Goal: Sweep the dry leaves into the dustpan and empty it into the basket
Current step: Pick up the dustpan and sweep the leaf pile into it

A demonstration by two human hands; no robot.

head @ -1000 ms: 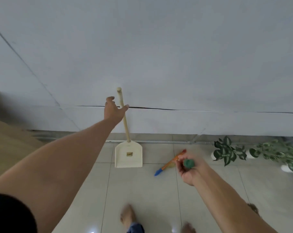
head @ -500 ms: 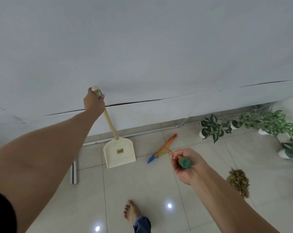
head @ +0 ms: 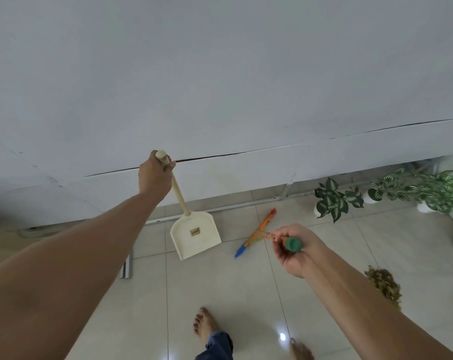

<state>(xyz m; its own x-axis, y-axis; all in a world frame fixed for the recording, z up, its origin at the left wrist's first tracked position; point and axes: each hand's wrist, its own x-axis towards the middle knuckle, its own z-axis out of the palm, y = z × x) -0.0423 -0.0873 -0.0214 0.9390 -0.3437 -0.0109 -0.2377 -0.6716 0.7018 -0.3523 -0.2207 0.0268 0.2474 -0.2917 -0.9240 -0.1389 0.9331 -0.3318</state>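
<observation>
From the head view I see a pale tiled floor [head: 220, 289] meeting a plain grey-white wall [head: 220, 74] with a dark seam across it; potted plants [head: 331, 201] stand along the wall at right. My left hand [head: 154, 175] has its fingers wrapped tight round the top of the wooden handle of the cream dustpan [head: 195, 233], which hangs tilted with its mouth toward the floor. My right hand [head: 296, 249] is closed round the green end of the broom [head: 256, 233], whose orange and blue head lies low near the tiles, just right of the dustpan. The dry leaves [head: 383, 284] sit in a heap on the floor at right, partly covered by my right forearm. I see no basket. A bare foot [head: 204, 324] shows below; a second is cut off by the bottom edge. Compared with half a second ago, the dustpan has swung further right, closer to the broom.
</observation>
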